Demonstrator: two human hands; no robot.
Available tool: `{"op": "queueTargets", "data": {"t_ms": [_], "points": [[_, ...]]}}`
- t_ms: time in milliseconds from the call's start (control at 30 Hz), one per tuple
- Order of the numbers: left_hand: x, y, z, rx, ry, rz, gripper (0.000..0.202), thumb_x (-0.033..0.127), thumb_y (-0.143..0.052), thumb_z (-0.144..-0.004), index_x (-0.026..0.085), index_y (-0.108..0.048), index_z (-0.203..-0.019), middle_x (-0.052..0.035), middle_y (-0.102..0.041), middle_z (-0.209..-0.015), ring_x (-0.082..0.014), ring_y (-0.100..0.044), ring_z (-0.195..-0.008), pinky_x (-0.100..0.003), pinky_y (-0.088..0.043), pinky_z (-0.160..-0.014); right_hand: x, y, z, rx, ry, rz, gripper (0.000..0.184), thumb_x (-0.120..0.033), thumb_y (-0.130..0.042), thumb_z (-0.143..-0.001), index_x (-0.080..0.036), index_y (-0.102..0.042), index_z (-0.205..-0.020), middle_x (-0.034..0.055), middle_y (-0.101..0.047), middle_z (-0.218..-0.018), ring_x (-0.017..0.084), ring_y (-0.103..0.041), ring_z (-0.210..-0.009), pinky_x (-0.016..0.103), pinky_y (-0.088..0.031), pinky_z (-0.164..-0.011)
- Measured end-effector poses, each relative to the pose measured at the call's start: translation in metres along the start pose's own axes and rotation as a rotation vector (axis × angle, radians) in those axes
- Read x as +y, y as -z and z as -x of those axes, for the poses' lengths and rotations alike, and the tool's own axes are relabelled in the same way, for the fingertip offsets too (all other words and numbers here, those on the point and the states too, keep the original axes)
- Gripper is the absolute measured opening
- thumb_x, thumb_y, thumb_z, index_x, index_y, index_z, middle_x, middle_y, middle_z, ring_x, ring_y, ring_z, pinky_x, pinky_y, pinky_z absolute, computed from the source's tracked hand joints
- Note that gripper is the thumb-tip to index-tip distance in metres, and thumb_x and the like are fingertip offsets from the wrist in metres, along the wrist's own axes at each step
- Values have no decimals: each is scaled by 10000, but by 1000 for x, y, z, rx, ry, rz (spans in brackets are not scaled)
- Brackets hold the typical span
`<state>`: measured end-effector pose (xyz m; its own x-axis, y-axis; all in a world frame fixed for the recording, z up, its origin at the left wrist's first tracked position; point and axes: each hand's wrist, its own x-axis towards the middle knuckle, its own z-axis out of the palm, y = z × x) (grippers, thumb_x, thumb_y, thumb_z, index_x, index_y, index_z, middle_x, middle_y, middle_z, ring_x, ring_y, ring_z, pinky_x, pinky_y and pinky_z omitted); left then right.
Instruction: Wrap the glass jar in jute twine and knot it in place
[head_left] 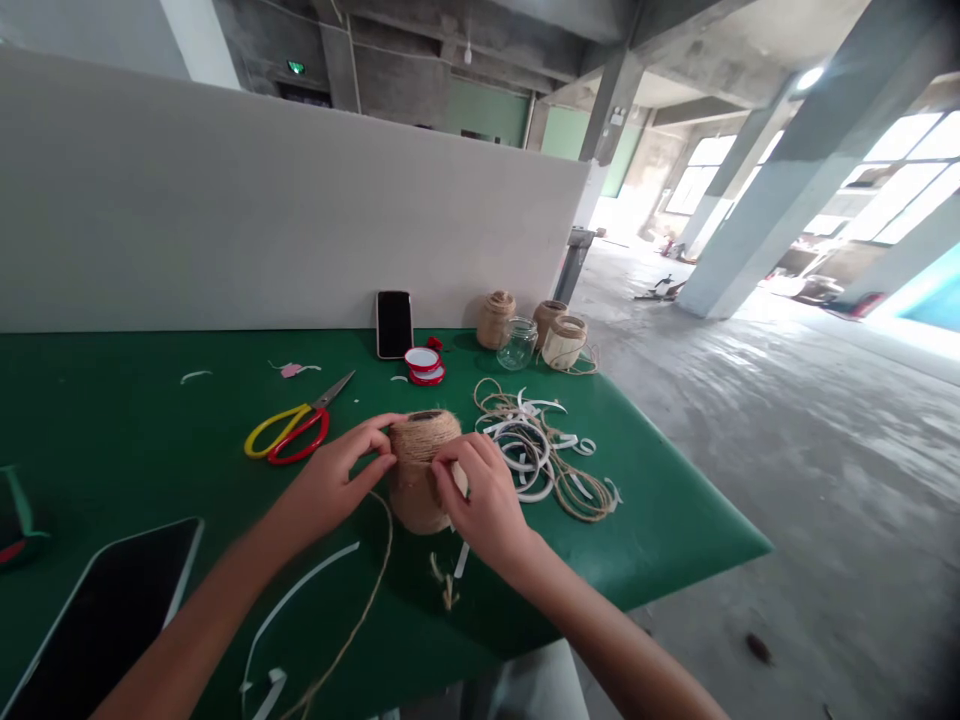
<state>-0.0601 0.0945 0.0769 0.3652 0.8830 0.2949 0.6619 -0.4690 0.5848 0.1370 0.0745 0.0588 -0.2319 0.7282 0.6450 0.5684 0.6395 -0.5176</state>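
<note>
A jar (417,505) stands upright near the table's front edge, its upper part wound with rows of brown jute twine (427,436) and its lower part covered in a tan layer. My left hand (356,460) holds the jar's left side, fingertips near the rim and thumb lower down. On the front right of the jar, my right hand (484,495) has thumb and forefinger pinched at the lower edge of the winding, seemingly on the twine. What lies between those fingertips is mostly hidden. A loose length of twine (367,605) runs from the jar's left down to the front edge.
Scissors (300,425) with yellow and red handles lie left of the jar. Tangled twine and white strips (536,450) lie right. Behind are red-rimmed tape rolls (424,362), a phone (394,325), a glass jar (517,345) and wrapped jars (565,343). A tablet (112,610) lies front left.
</note>
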Motion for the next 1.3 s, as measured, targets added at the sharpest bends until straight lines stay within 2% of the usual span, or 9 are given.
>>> {"op": "queueTargets", "data": {"t_ms": [233,533,700,767,867,967,1033,1100,1300], "points": [[-2,-1,1,3,-19,-22,224,400,-429,-854,215,-496,-746,-60,-526,-1290,-210,-524,-1140,-291,-423,-924,2,4,-2,-33,-126,-2,106,-178,-449,-878,-179,-522,-800,38,-537,-811,159,-490,-794,275,-415,-720],[-3,-1,2,-2,-10,-25,226,404,-428,-857,217,-496,-750,-62,-522,-1293,-211,-507,-1161,-293,-422,-921,2,9,-9,-135,18,254,179,-187,-399,-902,-170,-515,-767,64,-530,-802,189,-463,-777,308,-416,-708],[-5,-3,2,5,-14,-27,225,407,-431,-854,216,-487,-749,-70,-514,-1301,-218,-506,-1160,-310,-411,-938,-1,17,-16,-186,-124,115,82,-164,-504,-833,-190,-493,-755,29,-522,-804,177,-489,-809,303,-428,-730],[-6,-3,2,9,-10,-21,227,411,-434,-851,217,-486,-746,-67,-515,-1301,-221,-505,-1161,-311,-417,-931,1,19,-17,-183,-200,38,37,-191,-541,-813,-192,-507,-828,32,-531,-869,180,-505,-869,319,-439,-773],[-5,-2,3,2,8,-3,227,415,-440,-849,218,-489,-749,-65,-509,-1307,-222,-506,-1158,-308,-421,-924,12,21,-19,-188,-331,-122,386,-311,-617,-773,-210,-463,-1113,70,-503,-1137,203,-505,-1040,366,-436,-879],[-4,-2,4,-6,24,9,225,413,-439,-852,218,-492,-752,-63,-495,-1318,-217,-503,-1160,-305,-414,-928,27,21,-21,-343,-459,-335,656,-450,-636,-740,-236,-347,-1289,95,-485,-1261,230,-509,-1122,389,-441,-914],[-4,-2,4,-5,25,17,224,410,-443,-852,217,-488,-748,-65,-491,-1319,-217,-498,-1164,-305,-412,-929,35,21,-22,-444,-508,-463,702,-482,-624,-741,-236,-319,-1323,102,-516,-1251,227,-537,-1108,375,-462,-899],[-4,-3,4,-5,21,25,221,408,-447,-851,216,-483,-748,-70,-491,-1317,-217,-498,-1162,-308,-410,-931,39,20,-23,-478,-510,-511,698,-486,-621,-742,-234,-332,-1325,106,-529,-1243,225,-553,-1096,368,-471,-894],[-3,-3,4,-7,15,1,215,395,-442,-855,211,-486,-752,-83,-492,-1313,-224,-501,-1156,-323,-411,-929,38,16,-23,-418,-478,-469,625,-467,-636,-730,-217,-423,-1262,99,-586,-1160,224,-578,-1049,360,-490,-859]]}}
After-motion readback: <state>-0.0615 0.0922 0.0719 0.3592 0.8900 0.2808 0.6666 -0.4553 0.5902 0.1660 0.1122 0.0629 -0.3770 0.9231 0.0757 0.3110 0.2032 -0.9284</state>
